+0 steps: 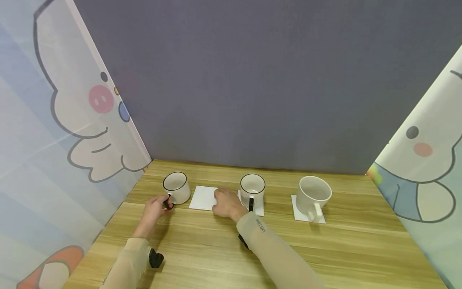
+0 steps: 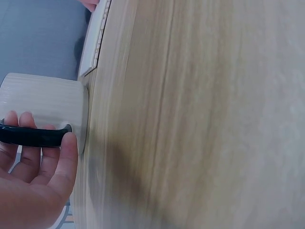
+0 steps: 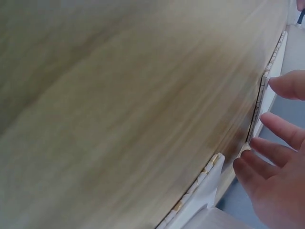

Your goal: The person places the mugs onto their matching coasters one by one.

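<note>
My left hand (image 1: 153, 210) holds the black handle (image 2: 38, 137) of a white mug (image 1: 177, 188) with a dark rim. Its fingers curl round the handle, and the mug stands upright at the left. Beside this mug lies a square white coaster (image 1: 203, 198). My right hand (image 1: 228, 204) reaches over the coaster's right part and hides it in the head view. In the right wrist view the thumb and spread fingers (image 3: 281, 131) are at the coaster's edge (image 3: 259, 107); whether they press on it I cannot tell.
Right of my right hand, a second dark-rimmed white mug (image 1: 252, 186) stands on a white coaster (image 1: 258, 211), its black handle toward me. Farther right, a larger plain white mug (image 1: 313, 196) stands on another coaster (image 1: 299, 214). A grey panel (image 1: 238, 88) rises behind the wooden table (image 1: 202, 253).
</note>
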`<state>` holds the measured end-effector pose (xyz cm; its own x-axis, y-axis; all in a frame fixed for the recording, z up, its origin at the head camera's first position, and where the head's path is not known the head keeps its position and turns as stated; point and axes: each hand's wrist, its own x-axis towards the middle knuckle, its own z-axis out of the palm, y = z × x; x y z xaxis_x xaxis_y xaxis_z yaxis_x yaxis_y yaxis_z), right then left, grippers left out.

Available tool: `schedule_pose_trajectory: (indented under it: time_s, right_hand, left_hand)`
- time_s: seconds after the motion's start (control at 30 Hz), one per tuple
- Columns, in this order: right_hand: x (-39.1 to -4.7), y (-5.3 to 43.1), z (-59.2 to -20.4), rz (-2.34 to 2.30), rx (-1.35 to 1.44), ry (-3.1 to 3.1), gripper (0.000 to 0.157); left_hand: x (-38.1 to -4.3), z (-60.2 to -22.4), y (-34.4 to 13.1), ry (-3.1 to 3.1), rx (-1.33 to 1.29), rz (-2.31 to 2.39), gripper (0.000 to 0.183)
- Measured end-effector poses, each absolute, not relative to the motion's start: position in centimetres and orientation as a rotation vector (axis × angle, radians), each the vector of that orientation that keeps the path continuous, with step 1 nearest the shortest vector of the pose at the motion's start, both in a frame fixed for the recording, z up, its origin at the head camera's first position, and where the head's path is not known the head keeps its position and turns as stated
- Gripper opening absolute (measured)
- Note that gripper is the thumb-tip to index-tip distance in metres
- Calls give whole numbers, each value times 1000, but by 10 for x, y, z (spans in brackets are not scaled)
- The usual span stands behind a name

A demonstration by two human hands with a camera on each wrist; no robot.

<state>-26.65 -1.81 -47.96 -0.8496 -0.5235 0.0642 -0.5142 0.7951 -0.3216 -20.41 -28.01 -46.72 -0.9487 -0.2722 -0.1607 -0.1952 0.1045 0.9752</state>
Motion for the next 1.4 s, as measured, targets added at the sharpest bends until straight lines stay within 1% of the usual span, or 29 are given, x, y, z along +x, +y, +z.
schedule_pose_trajectory:
  time_s: [0.17,0.37,0.47,0.7,0.9,1.4]
  right_hand:
    - [-267,-16,-480,-534,-854,2936,16]
    - [-269,-14,-479,-626,-820,2901,26]
    - [-270,-13,-480,-666,-795,2878,29]
    - [-271,-12,-482,-677,-758,2864,27]
    - [-270,-12,-484,-682,-737,2856,28]
    - [-271,-12,-485,-717,-702,2845,25]
  left_hand:
    - [-203,-467,-280,-2300,474,-1996,33]
    - [-202,-467,-281,-2313,450,-1996,34]
    - [-203,-467,-282,-2313,451,-2001,34]
    - [-204,-467,-281,-2318,457,-1998,33]
    - [-206,-467,-280,-2310,466,-2007,31]
    - [-201,-470,-279,-2318,382,-1992,32]
